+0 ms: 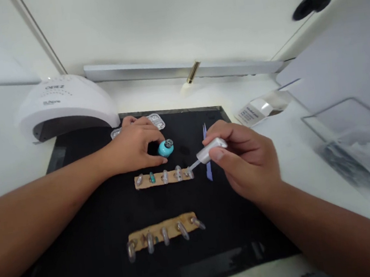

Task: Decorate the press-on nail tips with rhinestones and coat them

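My right hand (250, 159) is closed on a nail polish brush (207, 151) by its silvery cap. The brush tip reaches the rightmost false nail (190, 173) on the upper cardboard strip (143, 184) and seems to touch it. Several clear nails sit on that strip, and one green nail (152, 177) is second from the left. With thumb and fingers, my left hand (135, 147) grips a turquoise nail polish bottle (165, 149), its neck uncapped. Behind that hand lies a clear plastic case (156, 121), partly hidden.
A second cardboard strip (174, 229) with several nails lies nearer me on the black mat (94, 253). Purple tweezers (209, 171) lie beside my right hand. A white nail lamp (66, 103), a gold-handled brush (193, 73), a small white box (262, 108) and a clear container (358, 148) surround the mat.
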